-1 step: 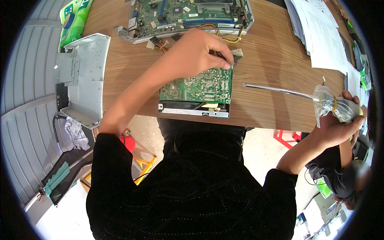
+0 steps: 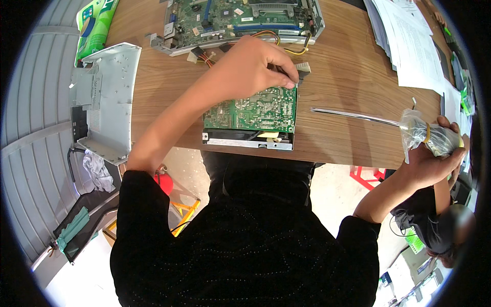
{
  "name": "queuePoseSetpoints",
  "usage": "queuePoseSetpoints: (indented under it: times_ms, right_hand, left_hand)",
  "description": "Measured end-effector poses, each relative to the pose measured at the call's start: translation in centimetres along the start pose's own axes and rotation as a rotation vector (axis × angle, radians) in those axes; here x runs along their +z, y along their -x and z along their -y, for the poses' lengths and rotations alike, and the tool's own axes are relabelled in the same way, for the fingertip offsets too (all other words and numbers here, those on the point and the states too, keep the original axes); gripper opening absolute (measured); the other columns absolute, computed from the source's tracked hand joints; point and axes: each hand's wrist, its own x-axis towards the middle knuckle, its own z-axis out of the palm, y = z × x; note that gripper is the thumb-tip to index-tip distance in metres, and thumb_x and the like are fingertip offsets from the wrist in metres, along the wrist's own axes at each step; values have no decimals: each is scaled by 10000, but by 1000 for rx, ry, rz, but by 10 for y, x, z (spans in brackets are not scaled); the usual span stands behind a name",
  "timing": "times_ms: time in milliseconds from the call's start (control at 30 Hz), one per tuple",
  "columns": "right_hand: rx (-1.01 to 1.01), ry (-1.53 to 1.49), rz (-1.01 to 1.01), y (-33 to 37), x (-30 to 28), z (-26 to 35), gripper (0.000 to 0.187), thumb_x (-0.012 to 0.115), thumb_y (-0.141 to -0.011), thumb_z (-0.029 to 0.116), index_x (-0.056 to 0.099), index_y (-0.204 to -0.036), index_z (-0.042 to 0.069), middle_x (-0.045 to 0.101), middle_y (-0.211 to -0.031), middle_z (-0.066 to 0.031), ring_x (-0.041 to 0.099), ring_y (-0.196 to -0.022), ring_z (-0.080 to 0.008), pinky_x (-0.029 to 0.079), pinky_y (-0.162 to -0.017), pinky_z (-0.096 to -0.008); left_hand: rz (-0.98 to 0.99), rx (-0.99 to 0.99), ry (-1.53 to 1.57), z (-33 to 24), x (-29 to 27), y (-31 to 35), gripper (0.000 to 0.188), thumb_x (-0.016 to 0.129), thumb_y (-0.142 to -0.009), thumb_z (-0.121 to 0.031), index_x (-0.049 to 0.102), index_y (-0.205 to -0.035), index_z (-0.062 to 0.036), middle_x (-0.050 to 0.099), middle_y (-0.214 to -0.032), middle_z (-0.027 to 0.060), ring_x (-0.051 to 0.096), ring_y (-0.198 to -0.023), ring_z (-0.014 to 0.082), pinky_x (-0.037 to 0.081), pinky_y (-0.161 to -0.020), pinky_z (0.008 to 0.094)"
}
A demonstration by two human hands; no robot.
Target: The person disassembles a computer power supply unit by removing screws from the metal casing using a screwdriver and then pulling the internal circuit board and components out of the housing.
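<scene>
A green circuit board (image 2: 263, 112) sits on a metal housing (image 2: 245, 142) at the near edge of the table. My left hand (image 2: 263, 66) reaches across it, thumb and forefinger closed on its far right corner. The hand and forearm hide the board's far left part. Out to the right, my right hand (image 2: 434, 161) is wrapped round the handle of a long screwdriver (image 2: 358, 117). Clear plastic held by a rubber band covers that handle. The steel shaft points left, above the table and apart from the board.
A computer chassis with a motherboard (image 2: 220, 20) lies at the far side, its coloured cables (image 2: 207, 59) near my left hand. A grey casing panel (image 2: 120, 102) stands left. Paper sheets (image 2: 409, 46) lie far right. Another person (image 2: 429, 215) is at the lower right.
</scene>
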Motion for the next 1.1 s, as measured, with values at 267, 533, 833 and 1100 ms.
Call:
queuePoseSetpoints:
  times_ms: [267,533,833,1100]
  right_hand:
    - [15,-33,-28,0,3,-1,523,445,-988,447,531,-1182,-31,648,-1045,-235,648,-994,-267,541,-885,-422]
    - [-14,16,-10,-1,6,0,526,442,-986,448,534,-1179,-33,656,-1034,-231,651,-981,-262,520,-911,-391]
    - [-120,38,-23,-25,16,21,580,401,-985,479,570,-1181,-40,646,-1060,-256,630,-1039,-320,482,-956,-419]
    - [-247,289,-64,-26,72,25,600,347,-996,483,545,-1227,-35,601,-1151,-326,602,-1122,-369,479,-968,-455]
  left_hand:
    - [81,109,-174,-6,-7,-10,144,769,-727,-85,735,-844,-7,701,-807,116,658,-740,235,499,-693,331]
    - [201,1,-178,-11,-6,-23,176,787,-726,-118,714,-817,14,694,-764,125,664,-701,220,504,-687,332]
    - [313,-326,130,13,-6,-28,214,793,-782,-170,711,-903,-14,713,-836,60,652,-798,131,493,-756,269]
    - [372,-286,180,11,-2,-32,240,794,-781,-180,698,-910,-1,716,-852,73,659,-801,146,499,-748,277]
